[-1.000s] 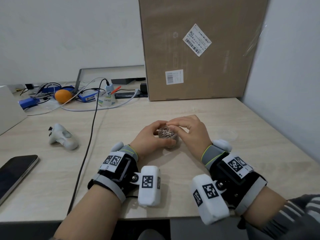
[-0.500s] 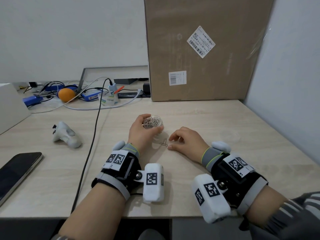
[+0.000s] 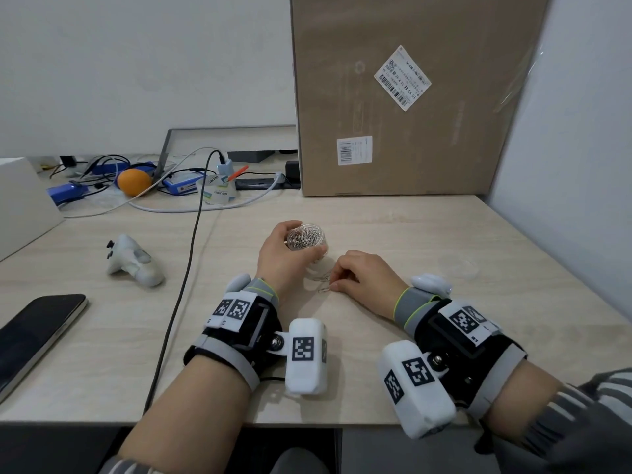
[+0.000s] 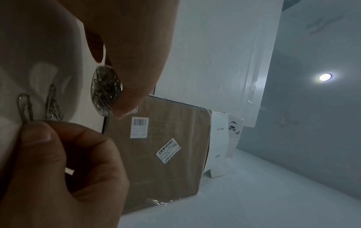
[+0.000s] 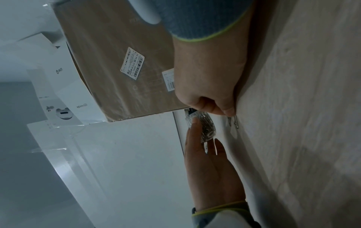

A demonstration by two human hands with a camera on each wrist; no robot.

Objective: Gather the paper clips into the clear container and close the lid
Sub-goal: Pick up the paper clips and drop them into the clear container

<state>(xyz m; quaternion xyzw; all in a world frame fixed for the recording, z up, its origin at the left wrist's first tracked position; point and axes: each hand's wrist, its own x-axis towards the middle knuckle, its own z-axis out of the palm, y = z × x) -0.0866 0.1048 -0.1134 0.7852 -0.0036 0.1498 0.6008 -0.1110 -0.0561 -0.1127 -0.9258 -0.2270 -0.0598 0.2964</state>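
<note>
The small round clear container [image 3: 305, 239], full of silver paper clips, is gripped by my left hand [image 3: 285, 258] just above the desk, with its top uncovered. In the left wrist view the container [image 4: 106, 91] sits between the thumb and fingers. A few loose paper clips [image 3: 323, 283] lie on the desk just in front of it. My right hand [image 3: 359, 278] is curled over them, its fingertips [image 5: 230, 112] pinching the ends of the paper clips [image 5: 233, 121]. The clear round lid [image 3: 458, 265] lies flat on the desk to the right.
A large cardboard box [image 3: 403, 97] stands at the back. A white controller [image 3: 135, 261], a black cable [image 3: 184, 278] and a phone [image 3: 34, 333] lie on the left. Cables, an orange ball [image 3: 134, 182] and a tape roll [image 3: 216, 194] crowd the back left.
A second ago both hands were together at the container. My left hand has carried it up and to the left, and my right hand has dropped onto the loose clips.
</note>
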